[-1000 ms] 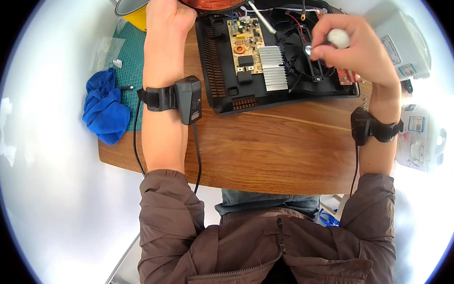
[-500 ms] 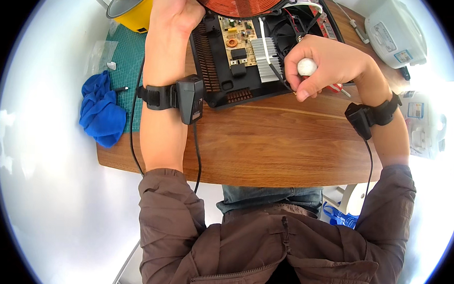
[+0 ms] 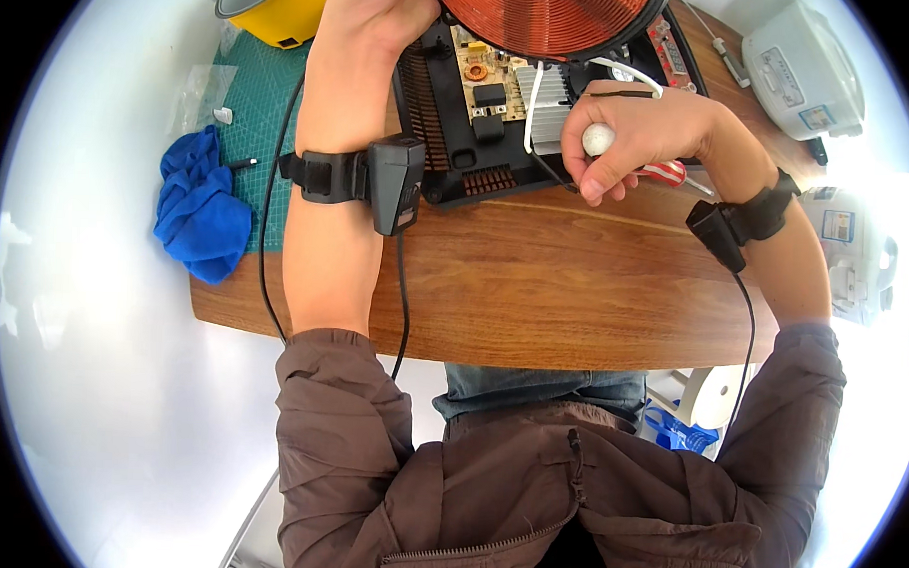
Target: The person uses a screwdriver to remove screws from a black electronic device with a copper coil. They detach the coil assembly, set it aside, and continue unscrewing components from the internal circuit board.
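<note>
An opened black cooker casing [image 3: 456, 176] lies on the wooden table [image 3: 534, 287], showing a circuit board [image 3: 482, 80] and a finned metal heat sink [image 3: 553, 105]. My left hand [image 3: 384, 11] grips the edge of a round copper coil [image 3: 549, 17] held tilted above the casing. My right hand [image 3: 635, 140] is closed around a tool with a white round end [image 3: 598, 139], at the casing's front right edge. A red-and-white striped handle [image 3: 667, 173] shows just below that hand. Both wrists wear black strapped devices with cables.
A blue cloth [image 3: 202, 210] lies at the table's left end beside a green cutting mat [image 3: 261, 97]. A yellow pot [image 3: 274, 2] stands at the back left. White appliances sit at the back right [image 3: 802, 66] and the right [image 3: 856, 258].
My right hand has come back from over the casing's right side to its front edge, still holding the white-ended tool. The copper coil now sits lower and larger in view.
</note>
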Motion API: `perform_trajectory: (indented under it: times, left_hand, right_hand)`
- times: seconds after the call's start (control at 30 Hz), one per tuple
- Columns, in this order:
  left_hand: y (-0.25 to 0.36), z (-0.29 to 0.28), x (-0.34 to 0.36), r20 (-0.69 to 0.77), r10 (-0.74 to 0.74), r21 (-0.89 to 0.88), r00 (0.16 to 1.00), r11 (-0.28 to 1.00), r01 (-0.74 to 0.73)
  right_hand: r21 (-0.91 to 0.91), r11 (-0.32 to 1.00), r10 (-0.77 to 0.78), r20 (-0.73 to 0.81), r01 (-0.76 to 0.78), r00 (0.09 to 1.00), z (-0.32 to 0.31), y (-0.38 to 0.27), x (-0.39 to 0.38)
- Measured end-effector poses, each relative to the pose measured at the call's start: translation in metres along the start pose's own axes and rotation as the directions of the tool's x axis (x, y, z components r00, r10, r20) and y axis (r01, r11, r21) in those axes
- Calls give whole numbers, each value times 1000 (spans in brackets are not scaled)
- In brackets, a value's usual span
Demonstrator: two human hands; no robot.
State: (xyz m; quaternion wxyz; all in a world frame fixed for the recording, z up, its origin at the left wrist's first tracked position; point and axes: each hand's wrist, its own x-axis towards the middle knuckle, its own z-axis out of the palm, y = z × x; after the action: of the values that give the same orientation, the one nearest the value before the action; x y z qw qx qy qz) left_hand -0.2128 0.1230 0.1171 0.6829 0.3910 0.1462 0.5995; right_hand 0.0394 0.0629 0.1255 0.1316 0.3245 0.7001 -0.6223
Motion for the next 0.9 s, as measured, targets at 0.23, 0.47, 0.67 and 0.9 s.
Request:
perform_trajectory:
  times: [0.23,0.47,0.67,0.9]
  left_hand:
    - [1,0,-2,-18,8,13,1000,1000,-8]
    - [0,4,-2,-45,24,18,999,1000,-23]
    - [0,3,0,-30,23,1,999,1000,-23]
    - [0,4,-1,-62,18,2,998,1000,-18]
  right_hand:
    - [29,999,17,-19,-16,1000,2,-5,1]
    - [-76,995,29,-347,-59,937,32,-14,-9]
    - [-355,932,-156,-564,-68,811,47,-5,-15]
    - [-628,773,-432,-624,-89,651,61,13,-16]
